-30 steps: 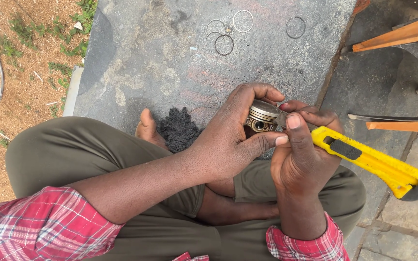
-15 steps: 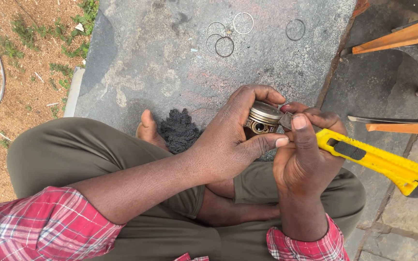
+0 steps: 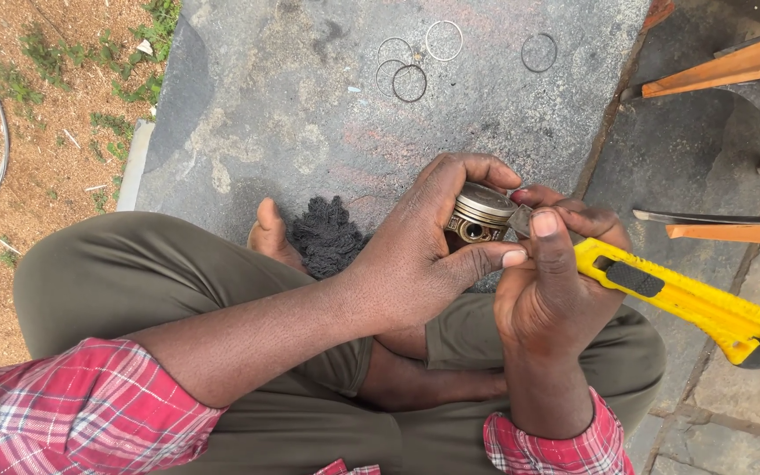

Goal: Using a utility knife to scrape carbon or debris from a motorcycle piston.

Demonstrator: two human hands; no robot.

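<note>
Stone slab (image 3: 310, 114) — grey, flat, serving as seat and work surface for a person sitting cross-legged.
Dark rag (image 3: 325, 233) — bunched on the slab just beside a bare foot, near the hands.
Utility knife (image 3: 670, 295) — yellow, its handle jutting out to the right; right hand (image 3: 551, 299) is clamped round its front end, thumb pressed near the blade, seemingly to steady the tip against the piston's side.
Piston (image 3: 478, 214) — small, metal, held above the lap; left hand (image 3: 428, 251) is wrapped tight about it, crown tilted toward the blade.
Thin metal rings (image 3: 411, 62) — several, lying loose at the slab's far end, well apart from the hands.
</note>
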